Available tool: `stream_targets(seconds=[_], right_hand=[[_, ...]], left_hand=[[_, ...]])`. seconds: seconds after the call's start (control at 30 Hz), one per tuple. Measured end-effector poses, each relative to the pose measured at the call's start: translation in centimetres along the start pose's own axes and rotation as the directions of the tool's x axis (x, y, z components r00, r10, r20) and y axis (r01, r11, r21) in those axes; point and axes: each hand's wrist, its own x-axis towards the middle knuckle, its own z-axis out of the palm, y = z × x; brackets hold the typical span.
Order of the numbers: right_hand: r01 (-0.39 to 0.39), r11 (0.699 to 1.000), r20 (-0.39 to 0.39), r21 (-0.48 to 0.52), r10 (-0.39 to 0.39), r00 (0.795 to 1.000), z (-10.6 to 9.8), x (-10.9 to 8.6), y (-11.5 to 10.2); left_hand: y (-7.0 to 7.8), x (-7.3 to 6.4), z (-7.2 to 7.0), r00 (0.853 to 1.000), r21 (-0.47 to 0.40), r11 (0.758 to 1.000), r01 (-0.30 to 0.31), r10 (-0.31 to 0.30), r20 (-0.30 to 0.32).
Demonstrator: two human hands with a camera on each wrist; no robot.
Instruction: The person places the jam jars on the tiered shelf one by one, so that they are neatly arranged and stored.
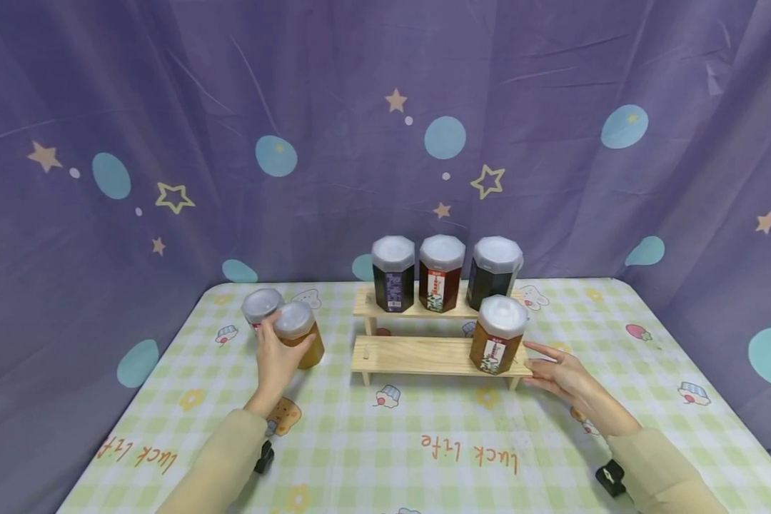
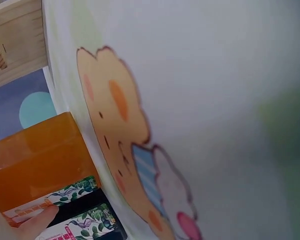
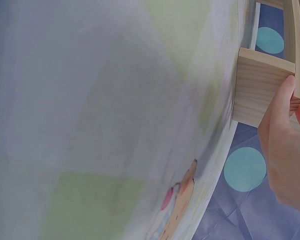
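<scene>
My left hand (image 1: 276,364) grips an amber jar (image 1: 311,348) with a whitish lid, fingers and thumb around its upper part. Right beside it stands a second white-lidded jar (image 1: 261,305), partly hidden; its dark side (image 2: 82,214) and leafy label show in the left wrist view. At the right end of a two-step wooden rack (image 1: 417,355), my right hand (image 1: 568,382) pinches the edge of the lower board. One finger lies against the board's underside near a leg (image 3: 262,87) in the right wrist view. An amber-brown jar (image 1: 497,346) sits on that board's right end.
On the upper step stand a dark jar (image 1: 394,282), a deep red jar (image 1: 440,285) and another dark jar (image 1: 488,282), all with whitish lids. A checked cloth (image 1: 334,421) covers the table, and a purple curtain (image 1: 334,93) hangs behind it.
</scene>
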Motion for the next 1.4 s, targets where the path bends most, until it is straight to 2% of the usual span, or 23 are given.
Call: stream_targets(seconds=[0.27, 0.5, 0.73, 0.93, 1.23, 1.4], right_hand=[[-0.006, 1.000, -0.006, -0.002, 0.006, 1.000, 0.0, 0.0, 0.0], [-0.009, 1.000, -0.006, -0.003, 0.009, 1.000, 0.1, 0.1, -0.1], [-0.011, 1.000, -0.003, 0.002, 0.011, 1.000, 0.0, 0.0, 0.0], [-0.010, 1.000, 0.004, 0.006, 0.010, 1.000, 0.0, 0.0, -0.1], [-0.009, 1.000, 0.001, 0.004, 0.009, 1.000, 0.0, 0.0, -0.1], [-0.010, 1.000, -0.001, -0.001, 0.010, 1.000, 0.0, 0.0, -0.1]], left_hand=[[-0.2, 0.2, -0.1, 0.999, -0.003, 0.999, -0.045, 0.044, -0.030], [0.4, 0.3, -0.5, 0.999, -0.033, 0.999, -0.037, 0.036, -0.031], [2.3, 0.9, -1.5, 0.997, -0.042, 0.997, -0.072, 0.072, 0.013], [3.9, 0.3, -2.1, 0.990, -0.042, 0.991, -0.130, 0.132, 0.045], [6.2, -0.4, -2.2, 0.982, -0.079, 0.985, -0.152, 0.159, 0.100], [7.7, -0.9, -2.1, 0.973, -0.116, 0.980, -0.164, 0.181, 0.146]])
